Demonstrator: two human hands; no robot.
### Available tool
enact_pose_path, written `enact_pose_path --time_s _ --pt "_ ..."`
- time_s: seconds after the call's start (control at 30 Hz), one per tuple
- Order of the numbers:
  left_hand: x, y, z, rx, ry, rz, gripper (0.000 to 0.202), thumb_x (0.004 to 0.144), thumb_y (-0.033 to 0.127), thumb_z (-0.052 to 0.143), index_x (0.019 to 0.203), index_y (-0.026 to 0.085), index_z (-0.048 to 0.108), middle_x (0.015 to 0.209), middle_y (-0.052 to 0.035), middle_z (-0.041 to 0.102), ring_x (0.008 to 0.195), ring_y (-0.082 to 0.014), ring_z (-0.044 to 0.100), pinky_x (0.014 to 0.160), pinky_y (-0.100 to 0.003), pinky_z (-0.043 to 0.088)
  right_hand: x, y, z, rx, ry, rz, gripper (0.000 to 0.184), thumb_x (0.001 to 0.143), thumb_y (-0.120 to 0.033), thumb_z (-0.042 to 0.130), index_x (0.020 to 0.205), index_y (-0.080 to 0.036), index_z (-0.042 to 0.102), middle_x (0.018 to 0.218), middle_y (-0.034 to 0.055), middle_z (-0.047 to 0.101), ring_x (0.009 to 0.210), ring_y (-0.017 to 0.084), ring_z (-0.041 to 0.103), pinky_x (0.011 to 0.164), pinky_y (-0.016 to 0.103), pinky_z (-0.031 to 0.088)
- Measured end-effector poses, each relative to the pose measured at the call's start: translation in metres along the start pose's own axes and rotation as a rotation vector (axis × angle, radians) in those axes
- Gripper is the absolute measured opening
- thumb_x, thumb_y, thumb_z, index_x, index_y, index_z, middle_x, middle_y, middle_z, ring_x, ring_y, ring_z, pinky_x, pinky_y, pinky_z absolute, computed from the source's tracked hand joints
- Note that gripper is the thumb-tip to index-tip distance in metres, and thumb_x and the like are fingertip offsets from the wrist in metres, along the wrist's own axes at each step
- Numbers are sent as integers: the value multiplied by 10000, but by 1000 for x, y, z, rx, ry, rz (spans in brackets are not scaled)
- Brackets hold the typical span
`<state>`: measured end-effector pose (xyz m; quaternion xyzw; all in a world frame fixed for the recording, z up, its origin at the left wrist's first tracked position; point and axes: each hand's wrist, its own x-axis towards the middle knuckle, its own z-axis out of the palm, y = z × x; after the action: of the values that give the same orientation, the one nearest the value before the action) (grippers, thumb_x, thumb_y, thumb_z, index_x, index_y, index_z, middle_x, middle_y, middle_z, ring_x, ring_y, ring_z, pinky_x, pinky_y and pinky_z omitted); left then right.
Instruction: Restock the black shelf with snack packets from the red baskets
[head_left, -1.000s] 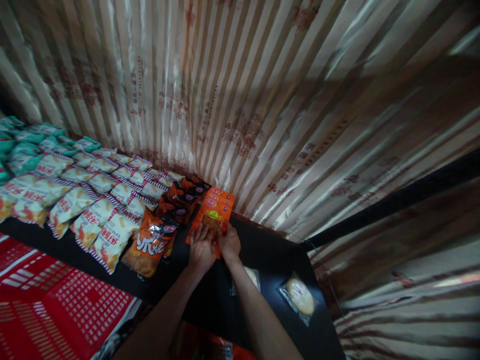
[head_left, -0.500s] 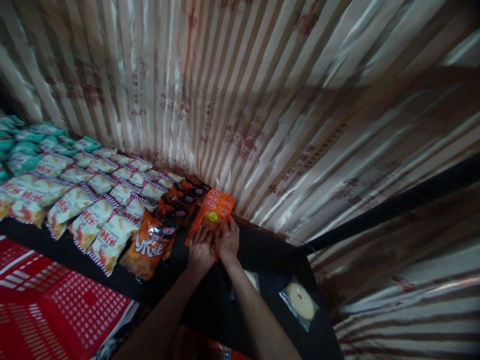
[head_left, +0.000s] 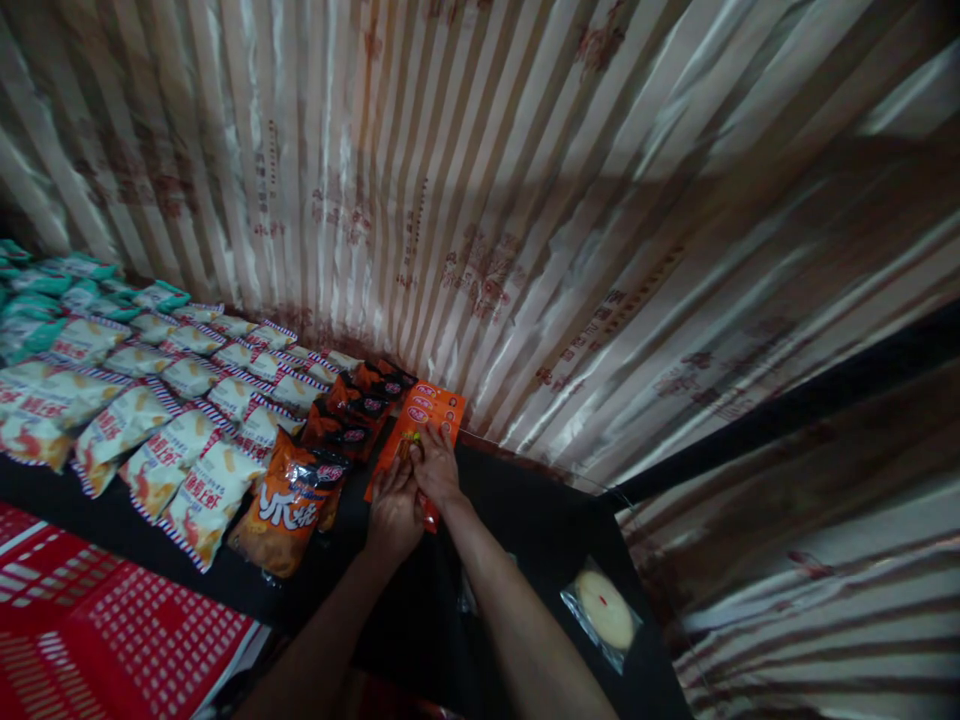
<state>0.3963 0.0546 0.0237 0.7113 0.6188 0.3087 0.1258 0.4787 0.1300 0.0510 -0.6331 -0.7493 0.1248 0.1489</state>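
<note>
Several flat orange snack packets (head_left: 433,402) lie overlapped in a row on the black tabletop. My right hand (head_left: 438,466) rests on top of them, its fingers stretched out toward the far end. Against the near left part of the same packets lies my left hand (head_left: 397,508), with its fingers laid over the front packet and close to my right hand. Neither hand lifts a packet. The front packet's picture is mostly covered by my fingers. Just left stands a row of orange-and-black snack bags (head_left: 289,505).
Rows of white snack bags (head_left: 201,500) and green bags (head_left: 34,305) fill the left. A red plastic basket (head_left: 142,630) is at lower left. A round wrapped pastry (head_left: 604,608) lies at right, near a black pole (head_left: 787,410). Striped curtain (head_left: 480,270) hangs behind.
My right hand has moved from the packets' right edge onto their top, covering more of the front packet. My left hand stays near the packets' near left part.
</note>
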Motion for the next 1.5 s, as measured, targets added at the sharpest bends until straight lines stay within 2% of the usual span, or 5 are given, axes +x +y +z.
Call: enact_pose_path --time_s 0.2,0.37,1.13,1.33,1.5 --pt "0 -1 1 3 8 -6 449 776 116 429 1204 162 558 1334 -101 478 1301 -253 340 1061 -474 284 1 1 1 -21 -14 65 446 875 -321 396 1298 -206 475 1432 48 364 1380 256 115 1076 430 217" --pt "1 -2 -1 -19 -5 4 488 772 97 415 1236 195 530 1347 -74 467 1301 -232 343 1074 -467 267 2 4 6 -4 0 104 437 864 -317 406 1282 -226 492 1419 33 388 1369 246 155 1050 417 261" --pt "0 -5 3 3 -3 26 412 784 124 428 1161 160 588 1342 -86 477 1290 -262 352 1058 -463 286 1 10 10 27 34 75 416 865 -341 422 1262 -253 507 1397 26 420 1350 231 211 1054 415 245" --pt "1 -7 4 16 -9 31 402 779 114 432 1142 142 601 1319 -103 500 1277 -268 368 1056 -472 285 -6 14 15 140 228 0 373 839 -238 442 1162 -128 593 1323 111 495 1323 217 284 1065 389 269" --pt "1 -7 6 18 7 34 440 776 98 419 1188 137 568 1296 -105 522 1263 -267 384 1048 -460 302 -20 17 18 236 377 -75 330 827 -195 420 1057 -123 645 1264 118 542 1262 201 371 1043 389 322"
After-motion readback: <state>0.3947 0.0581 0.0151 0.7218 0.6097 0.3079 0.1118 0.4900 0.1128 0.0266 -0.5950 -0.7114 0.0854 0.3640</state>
